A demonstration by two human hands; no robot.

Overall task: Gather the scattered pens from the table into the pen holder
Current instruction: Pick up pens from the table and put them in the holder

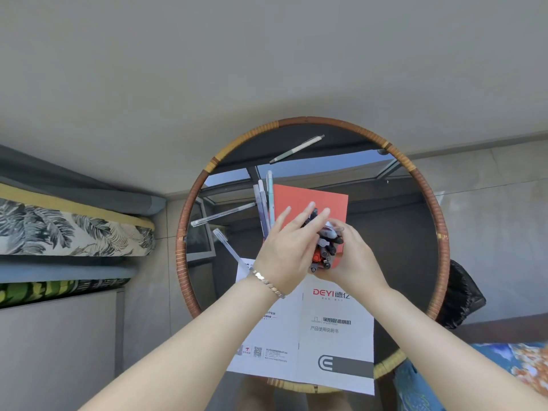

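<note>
Over the middle of the round glass table (394, 232), my two hands meet around a bundle of pens (324, 247) with black, grey and red ends. My right hand (354, 258) is curled around the bundle from the right. My left hand (286, 250) lies against its left side with the fingers stretched out and apart. The hands hide whatever the bundle stands in. Loose pens lie on the glass: a grey-white pen (296, 149) at the far edge, a clear pen (222, 215) on the left, another clear pen (229, 250) beside my left wrist, and three pale pens (263, 203) side by side.
A red booklet (314, 200) lies under the hands and a white manual (332, 336) covers the near part of the table. The table has a raised rattan rim (182, 241). Cushioned seats stand left, and a black bag (462, 295) sits on the right.
</note>
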